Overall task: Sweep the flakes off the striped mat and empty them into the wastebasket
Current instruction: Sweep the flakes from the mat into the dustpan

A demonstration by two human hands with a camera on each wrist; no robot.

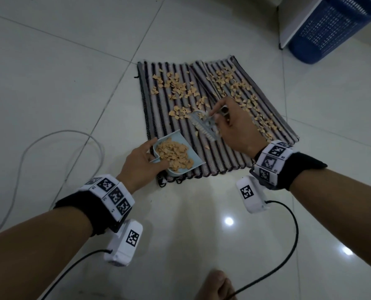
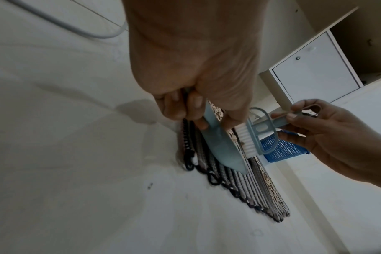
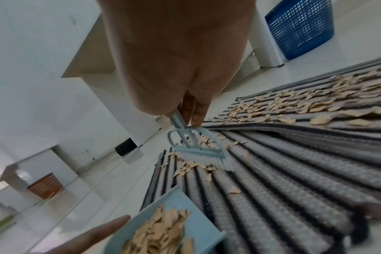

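Observation:
A striped grey-and-black mat [image 1: 221,152] lies on the tiled floor, strewn with tan flakes [image 1: 180,87]. My left hand [image 1: 142,164] grips the handle end of a light blue dustpan [image 1: 192,166] holding a heap of flakes, at the mat's near left corner. The dustpan [image 2: 218,146] shows edge-on in the left wrist view. My right hand [image 1: 230,124] pinches the handle of a small blue brush [image 1: 204,126], whose bristles rest on the mat [image 3: 294,171] just beyond the pan. The brush [image 3: 198,151] has flakes before it. A blue mesh wastebasket [image 1: 334,27] stands far right.
White shelving [image 1: 297,20] stands beside the wastebasket [image 3: 298,27]. A grey cable [image 1: 56,148] loops on the floor to the left. My bare foot [image 1: 217,284] is at the bottom. The mat has a raised fold [image 1: 204,87] down its middle.

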